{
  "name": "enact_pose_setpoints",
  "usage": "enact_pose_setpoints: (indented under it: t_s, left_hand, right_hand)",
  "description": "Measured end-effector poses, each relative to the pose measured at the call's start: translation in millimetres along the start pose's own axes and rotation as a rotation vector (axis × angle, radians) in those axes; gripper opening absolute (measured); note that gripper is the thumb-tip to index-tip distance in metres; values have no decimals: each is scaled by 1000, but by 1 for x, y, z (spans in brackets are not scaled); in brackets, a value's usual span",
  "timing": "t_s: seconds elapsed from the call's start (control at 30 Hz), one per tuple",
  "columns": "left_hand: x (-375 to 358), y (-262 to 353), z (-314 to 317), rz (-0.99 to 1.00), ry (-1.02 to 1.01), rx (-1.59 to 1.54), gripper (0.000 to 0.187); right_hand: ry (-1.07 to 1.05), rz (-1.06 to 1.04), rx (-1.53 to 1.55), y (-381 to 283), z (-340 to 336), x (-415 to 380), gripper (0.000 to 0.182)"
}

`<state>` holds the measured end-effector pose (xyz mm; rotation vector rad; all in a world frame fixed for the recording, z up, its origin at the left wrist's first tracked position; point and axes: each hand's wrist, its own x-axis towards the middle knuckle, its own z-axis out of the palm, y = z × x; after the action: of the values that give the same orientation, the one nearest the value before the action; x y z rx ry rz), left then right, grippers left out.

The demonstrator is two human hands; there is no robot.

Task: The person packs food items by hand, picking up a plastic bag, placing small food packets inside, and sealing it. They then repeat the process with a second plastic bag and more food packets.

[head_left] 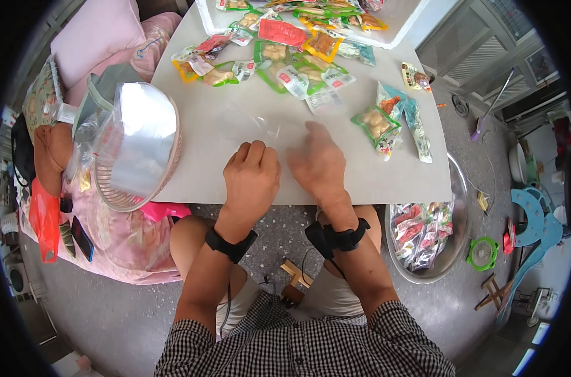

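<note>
My left hand (pixel 253 179) is curled, fingers together; I cannot tell whether they pinch anything. My right hand (pixel 318 162) is just beside it, blurred, one finger reaching forward; I cannot tell whether its fingers close on something. Glints of clear plastic (pixel 274 130) show on the surface (pixel 222 135) just ahead of both hands.

Farther up is a pile of food packets (pixel 282 32), too overlapped to count, their printed labels too small to read. To the right I count at least four more: one green-edged packet (pixel 376 124), two blue packets (pixel 414 119) and one small cream packet (pixel 412 75).

One oval basket (pixel 176 147) at the left edge holds clear plastic sheets (pixel 141 144). One white box (pixel 404 34) at the far edge holds more packets. Beside the surface, one metal basin (pixel 463 207) holds many red and clear wrapped packets (pixel 421 232).
</note>
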<state>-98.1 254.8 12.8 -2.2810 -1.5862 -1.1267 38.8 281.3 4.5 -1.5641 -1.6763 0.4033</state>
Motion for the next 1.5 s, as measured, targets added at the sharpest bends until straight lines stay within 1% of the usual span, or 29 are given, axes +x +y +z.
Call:
enact_pose_setpoints:
  t_s: [0.07, 0.17, 0.2, 0.3, 0.4, 0.5, 0.67, 0.87, 0.97, 1.07, 1.23, 1.37, 1.43, 1.5]
  left_hand:
    - [-3, 5, 3, 46, -40, -23, 19]
    - [-6, 9, 6, 58, -93, -50, 21]
    - [-6, 9, 6, 29, -91, -48, 22]
    - [-7, 7, 3, -77, -89, 7, 25]
    - [-5, -3, -4, -192, -63, 131, 27]
    - [-5, -19, -13, -249, -25, 177, 28]
    - [-14, -18, -18, -344, -41, 73, 29]
    - [-20, -19, -14, -194, 11, 62, 32]
    - [-25, -11, -13, -78, -66, 44, 33]
    - [-25, -1, -10, -40, -100, 60, 30]
    - [-24, -4, -9, -29, -81, 81, 27]
    - [-27, -4, -4, -103, -109, 127, 24]
    - [-25, -13, -4, -181, -101, 196, 20]
    - [-22, -22, -7, -238, -92, 236, 18]
  right_hand:
    - [24, -64, 74, -7, -4, 3, 24]
    - [3, -225, 62, 2, -3, 3, 22]
    - [-16, -292, 42, 6, 1, 3, 21]
    - [24, -291, 164, 12, 6, 4, 16]
    - [83, -343, 165, 19, 4, 10, 12]
    - [112, -252, 117, 20, -2, 11, 10]
    - [118, -231, 23, 17, 7, 7, 6]
    - [79, -199, -25, 27, 16, 9, 6]
    - [77, -178, -65, 27, 16, 10, 6]
    - [86, -166, -96, 29, 14, 14, 6]
    - [64, -158, -93, 30, 17, 15, 6]
    - [16, -217, -56, 27, 19, 15, 8]
    - [-14, -253, -27, 28, 19, 15, 11]
    - [-96, -256, 34, 28, 15, 16, 14]
